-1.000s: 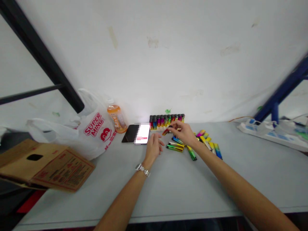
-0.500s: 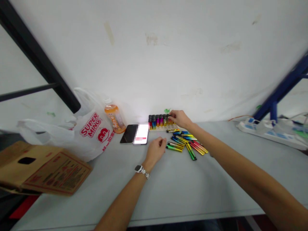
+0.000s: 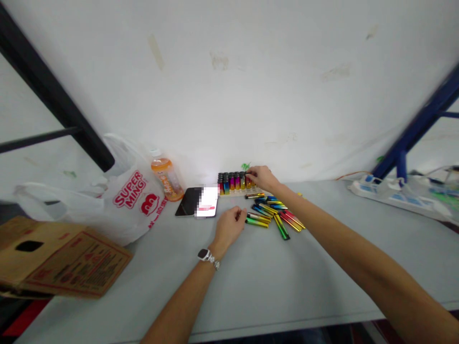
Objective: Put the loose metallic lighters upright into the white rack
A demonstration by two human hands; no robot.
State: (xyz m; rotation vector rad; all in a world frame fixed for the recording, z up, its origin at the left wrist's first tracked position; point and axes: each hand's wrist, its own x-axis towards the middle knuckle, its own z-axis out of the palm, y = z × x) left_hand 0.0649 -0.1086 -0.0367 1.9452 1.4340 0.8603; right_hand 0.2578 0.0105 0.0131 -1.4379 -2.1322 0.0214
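Observation:
Colourful metallic lighters [image 3: 232, 182] with black tops stand upright in rows in a pale tray [image 3: 236, 193] by the wall. At the right part of these rows, my right hand [image 3: 263, 178] has its fingers pinched on a lighter, partly hidden by the fingers. Several loose lighters [image 3: 267, 209] in gold, blue, green and red lie in a pile in front of the tray. Just left of the pile my left hand [image 3: 230, 226] is closed over the table, close to the ends of a green lighter [image 3: 257, 222]; what its fingers hold, if anything, is too small to tell.
Left of the tray lies a tablet-like device [image 3: 189, 202]. Beyond it are an orange drink bottle [image 3: 168, 179], a white plastic bag [image 3: 122, 210] and a cardboard box [image 3: 71, 258]. A white power strip [image 3: 390, 193] lies at the right, near a blue metal post [image 3: 418, 119].
The whole view has shifted slightly. My right hand remains at the right part of the rows, and my left hand stays beside the pile, with little movement of either.

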